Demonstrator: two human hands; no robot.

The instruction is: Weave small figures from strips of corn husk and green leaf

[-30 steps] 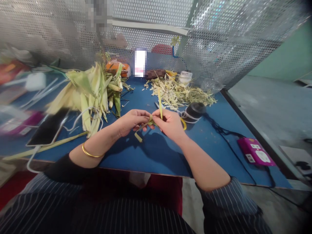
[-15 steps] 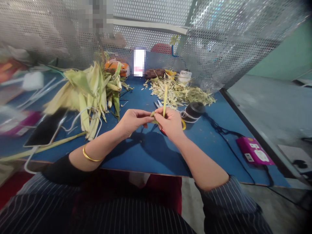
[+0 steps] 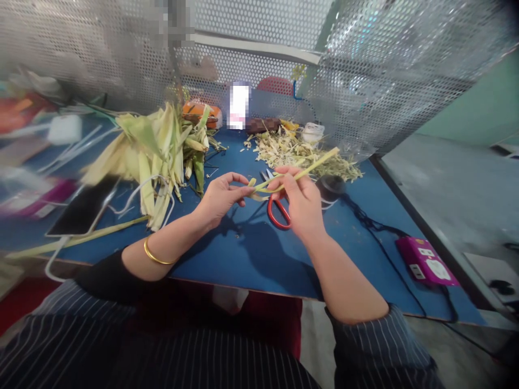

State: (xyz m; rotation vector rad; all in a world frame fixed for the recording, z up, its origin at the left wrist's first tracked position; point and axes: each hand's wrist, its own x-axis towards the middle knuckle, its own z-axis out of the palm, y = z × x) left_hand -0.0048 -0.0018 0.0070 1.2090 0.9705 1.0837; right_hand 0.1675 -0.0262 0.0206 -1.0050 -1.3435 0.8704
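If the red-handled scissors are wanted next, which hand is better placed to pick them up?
Probably the right hand: the scissors lie closest to it, partly hidden by it. The left hand is farther off; both hands pinch yellow-green strips.

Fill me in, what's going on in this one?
A person works bare-handed over a blue table. The left grip pinches a narrow yellow-green strip near one end, and the right grip holds it farther along, its other end sticking out past the fingers. Whether it is one piece or several is hard to tell. Red-handled scissors are partly hidden by the right grip. Pale shreds lie beyond, with a bundle of husks to the left.
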